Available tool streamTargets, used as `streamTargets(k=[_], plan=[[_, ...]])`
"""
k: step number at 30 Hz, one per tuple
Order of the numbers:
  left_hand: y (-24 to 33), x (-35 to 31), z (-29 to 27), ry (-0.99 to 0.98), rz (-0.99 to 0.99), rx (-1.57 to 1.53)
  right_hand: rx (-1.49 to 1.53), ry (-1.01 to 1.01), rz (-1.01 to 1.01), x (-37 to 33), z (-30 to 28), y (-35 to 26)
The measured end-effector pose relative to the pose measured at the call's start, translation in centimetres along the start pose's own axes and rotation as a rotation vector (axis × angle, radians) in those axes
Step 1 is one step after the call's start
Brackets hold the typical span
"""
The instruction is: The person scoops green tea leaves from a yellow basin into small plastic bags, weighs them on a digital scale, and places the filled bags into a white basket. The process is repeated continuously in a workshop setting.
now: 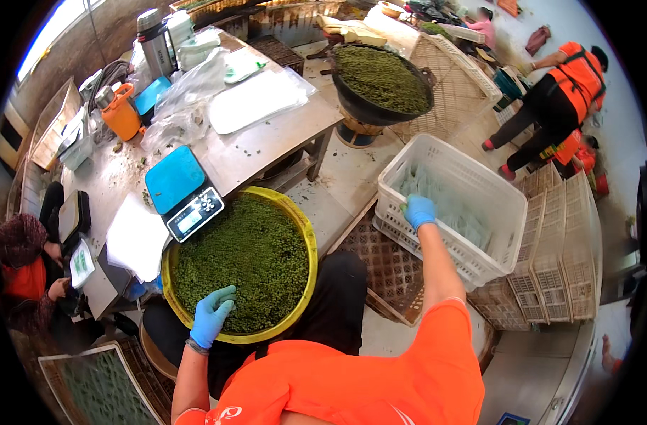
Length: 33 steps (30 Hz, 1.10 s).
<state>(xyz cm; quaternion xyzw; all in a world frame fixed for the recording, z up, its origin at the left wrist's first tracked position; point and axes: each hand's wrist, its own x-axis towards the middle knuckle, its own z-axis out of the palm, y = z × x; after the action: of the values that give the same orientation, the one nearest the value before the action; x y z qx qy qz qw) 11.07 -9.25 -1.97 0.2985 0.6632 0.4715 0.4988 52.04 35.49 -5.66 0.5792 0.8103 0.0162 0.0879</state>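
Note:
A round yellow basin [311, 244] sits before me, full of small green berries [238, 262] that look like green peppercorns. Over its near left part is my left hand [214, 316] in a blue glove, thumb and fingers apart, with nothing visible between them. My right arm stretches out to a white plastic crate [504, 258] on the right. There my blue-gloved right hand [418, 212] is closed over the crate's near rim; its fingertips are partly hidden. Clear plastic bags [444, 202] lie inside the crate. A blue-topped scale [175, 180] stands at the table corner beside the basin.
The metal table [267, 152] holds white sheets [136, 237], plastic bags, an orange jug [121, 113] and a flask [155, 46]. Beyond stands a black pan [384, 81] of green berries. Stacked crates [561, 248] rise at right. Several people work nearby.

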Motion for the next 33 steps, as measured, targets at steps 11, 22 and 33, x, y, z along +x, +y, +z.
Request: streamTargets(k=[11, 22, 33], plan=[[1.8, 0.7, 0.2, 0.111, 0.084, -0.015, -0.009, -0.001, -0.154, 3.4, -2.6, -10.5], [4.3, 1.8, 4.3, 0.019, 0.143, 0.012, 0.191, -0.077, -0.384, -4.3, -4.9, -21.2], [3.6, 0.3, 4.6, 0.008, 0.184, 0.065, 0.151, -0.079, -0.476, -3.5, -6.7, -24.0]])
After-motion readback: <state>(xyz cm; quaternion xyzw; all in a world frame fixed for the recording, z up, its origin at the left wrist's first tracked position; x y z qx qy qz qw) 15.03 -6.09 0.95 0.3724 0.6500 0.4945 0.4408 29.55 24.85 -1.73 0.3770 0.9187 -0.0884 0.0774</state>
